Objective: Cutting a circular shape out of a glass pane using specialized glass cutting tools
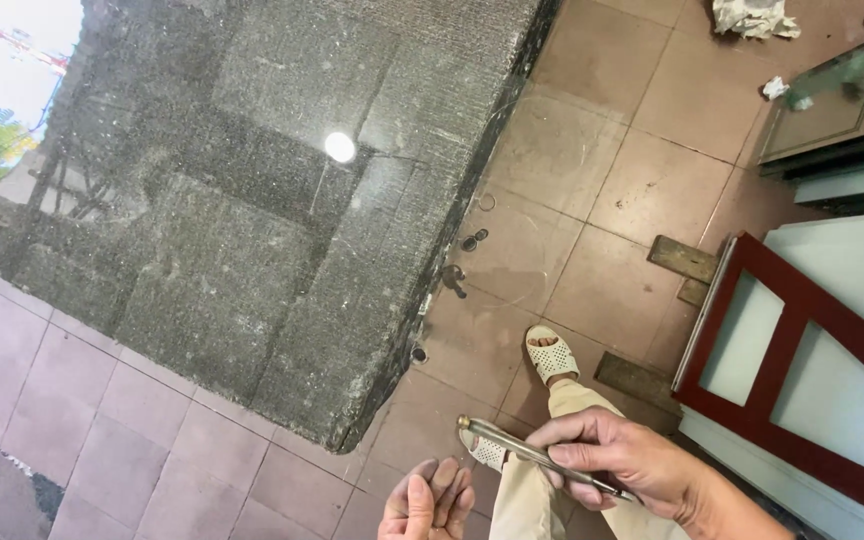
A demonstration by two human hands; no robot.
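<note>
Your right hand (624, 462) is wrapped around a slim metal tool (542, 457), likely a glass cutter, held at the near edge of the scene above your legs. Its long axis runs from near right to upper left, tip toward the glass sheet (252, 230). Your left hand (429, 502) is loosely curled, holding nothing. You seem between cuts; the next move calls for bringing the tip squarely to the glass.

Glossy glass sheet (252, 230), shiny metal tool (537, 455), matt scuffed floor tiles (642, 190).
</note>
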